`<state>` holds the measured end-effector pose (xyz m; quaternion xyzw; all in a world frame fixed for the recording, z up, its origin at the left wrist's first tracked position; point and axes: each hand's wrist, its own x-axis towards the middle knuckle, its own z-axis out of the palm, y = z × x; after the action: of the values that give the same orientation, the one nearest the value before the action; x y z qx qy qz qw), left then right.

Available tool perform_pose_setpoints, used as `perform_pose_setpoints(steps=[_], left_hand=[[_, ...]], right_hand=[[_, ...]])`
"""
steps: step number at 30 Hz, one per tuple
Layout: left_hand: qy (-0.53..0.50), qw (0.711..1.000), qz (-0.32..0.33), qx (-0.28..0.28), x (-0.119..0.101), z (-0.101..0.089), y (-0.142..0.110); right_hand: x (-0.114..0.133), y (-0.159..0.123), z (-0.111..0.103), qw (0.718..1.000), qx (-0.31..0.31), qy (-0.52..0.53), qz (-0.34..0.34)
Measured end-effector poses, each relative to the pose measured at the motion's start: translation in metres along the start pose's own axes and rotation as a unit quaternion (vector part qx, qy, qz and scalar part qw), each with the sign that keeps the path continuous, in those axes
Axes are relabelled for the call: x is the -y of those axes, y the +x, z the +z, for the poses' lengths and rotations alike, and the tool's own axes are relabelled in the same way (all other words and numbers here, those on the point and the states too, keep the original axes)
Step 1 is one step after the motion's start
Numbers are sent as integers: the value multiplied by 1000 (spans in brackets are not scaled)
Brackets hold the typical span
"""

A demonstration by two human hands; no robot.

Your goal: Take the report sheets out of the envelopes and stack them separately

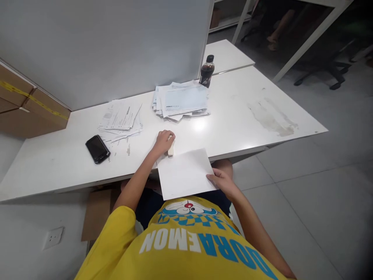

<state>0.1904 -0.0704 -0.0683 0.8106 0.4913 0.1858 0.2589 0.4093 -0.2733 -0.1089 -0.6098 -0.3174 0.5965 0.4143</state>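
Observation:
My left hand point(163, 141) is closed around a small pale stick-shaped object point(170, 151) whose end pokes out below the fingers, resting on the white table point(241, 116) near its front edge. My right hand point(220, 179) pinches the lower right edge of a blank white sheet of paper point(183, 173). The sheet hangs over the table's front edge above my lap. I cannot make out what the small object is.
A black phone point(97, 149) lies at the left. Two stacks of printed papers point(121, 120) and envelopes point(182, 101) sit further back. A dark drink bottle point(206, 71) stands by the grey partition point(116, 46). Cardboard boxes point(26, 105) are at far left.

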Motion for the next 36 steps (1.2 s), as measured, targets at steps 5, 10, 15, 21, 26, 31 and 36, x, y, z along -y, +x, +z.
perform_pose_setpoints(steps=[5, 10, 15, 21, 26, 31, 36], left_hand=[[-9, 1000, 8, 25, -6, 0, -1], [15, 999, 21, 25, -8, 2, 1], [38, 999, 30, -4, -5, 11, -4], [24, 998, 28, -52, -3, 17, -12], [-44, 996, -5, -78, 6, 18, -10], [-100, 988, 7, -114, 14, 17, -13], [-107, 989, 8, -106, 16, 16, -13]], right_hand=[[14, -2, -14, 999, -24, -35, 5], [22, 0, -28, 996, -80, -27, 2], [24, 2, -35, 994, -102, -22, -9], [27, 9, -29, 993, -117, -29, -2], [26, 15, -31, 990, -125, -51, -39], [46, 32, -61, 975, -186, -40, -115], [105, 103, -57, 956, -216, 5, -197]])
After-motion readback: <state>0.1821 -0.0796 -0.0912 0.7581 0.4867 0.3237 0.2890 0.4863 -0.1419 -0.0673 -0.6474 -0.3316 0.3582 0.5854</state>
